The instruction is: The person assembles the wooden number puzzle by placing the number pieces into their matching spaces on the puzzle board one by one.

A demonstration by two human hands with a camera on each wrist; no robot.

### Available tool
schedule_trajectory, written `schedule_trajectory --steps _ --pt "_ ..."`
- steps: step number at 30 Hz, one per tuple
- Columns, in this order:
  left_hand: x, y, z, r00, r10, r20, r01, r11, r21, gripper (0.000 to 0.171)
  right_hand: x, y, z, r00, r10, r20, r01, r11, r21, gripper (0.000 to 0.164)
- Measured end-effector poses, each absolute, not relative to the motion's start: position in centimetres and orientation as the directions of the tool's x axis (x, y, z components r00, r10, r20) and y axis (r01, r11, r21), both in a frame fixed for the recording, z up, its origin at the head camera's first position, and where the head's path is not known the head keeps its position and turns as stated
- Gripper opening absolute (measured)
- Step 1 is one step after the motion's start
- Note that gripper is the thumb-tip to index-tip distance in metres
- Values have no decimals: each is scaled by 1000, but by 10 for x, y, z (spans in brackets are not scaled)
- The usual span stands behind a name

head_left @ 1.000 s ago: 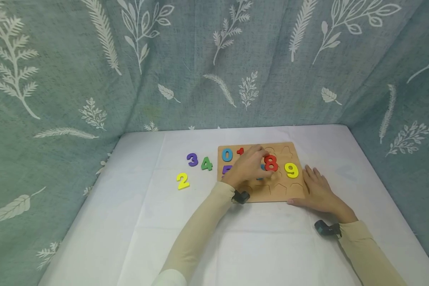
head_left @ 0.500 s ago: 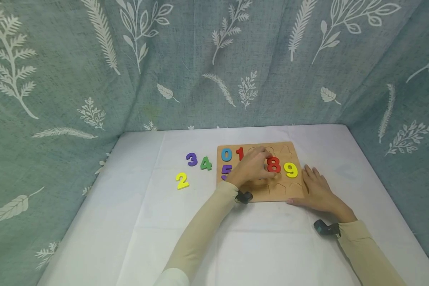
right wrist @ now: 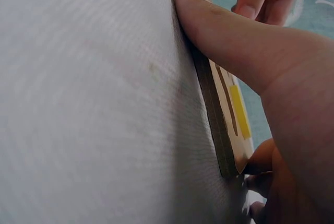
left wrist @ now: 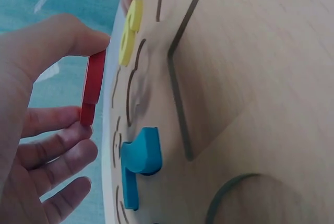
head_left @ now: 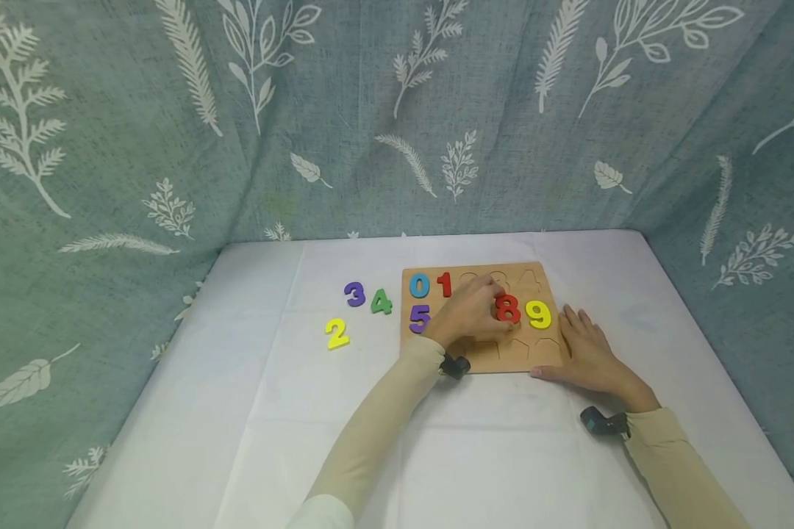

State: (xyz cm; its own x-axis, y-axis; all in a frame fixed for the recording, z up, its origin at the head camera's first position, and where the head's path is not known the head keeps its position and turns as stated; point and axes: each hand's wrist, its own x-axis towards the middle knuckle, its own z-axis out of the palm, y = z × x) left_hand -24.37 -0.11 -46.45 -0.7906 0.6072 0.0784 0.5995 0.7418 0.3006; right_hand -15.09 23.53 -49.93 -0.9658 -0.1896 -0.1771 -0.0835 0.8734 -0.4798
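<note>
My left hand [head_left: 471,311] pinches a red number 8 [head_left: 507,309] between thumb and fingers. In the left wrist view, the red 8 [left wrist: 94,84] stands on edge in the grip, apart from the board's surface. Beneath it lies the wooden number puzzle board [head_left: 512,358]. A yellow 9 [head_left: 538,314] sits on the board just right of the 8. My right hand [head_left: 592,353] rests along the board's right edge with fingers spread, its thumb [right wrist: 219,25] at the front edge. A blue number piece [left wrist: 142,153] on the board is hidden by the left hand in the head view.
On the board's left side are a blue 0 [head_left: 420,286], a red 1 [head_left: 444,284] and a purple 5 [head_left: 420,318]. Left of the board, a purple 3 [head_left: 354,294], green 4 [head_left: 381,302] and yellow 2 [head_left: 337,334] lie on the white cloth [head_left: 291,382]. A leaf-patterned curtain [head_left: 344,117] surrounds the table.
My left hand has moved slightly right and toward me with the red 8, uncovering more of the red 1 and purple 5. The right hand has stayed in place.
</note>
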Motion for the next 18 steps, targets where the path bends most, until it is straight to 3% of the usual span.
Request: schedule_trajectory --steps 18 --pt "-246 4 -475 -795 604 51 594 760 263 61 -150 234 -498 -968 -186 -167 -86 875 -476 136"
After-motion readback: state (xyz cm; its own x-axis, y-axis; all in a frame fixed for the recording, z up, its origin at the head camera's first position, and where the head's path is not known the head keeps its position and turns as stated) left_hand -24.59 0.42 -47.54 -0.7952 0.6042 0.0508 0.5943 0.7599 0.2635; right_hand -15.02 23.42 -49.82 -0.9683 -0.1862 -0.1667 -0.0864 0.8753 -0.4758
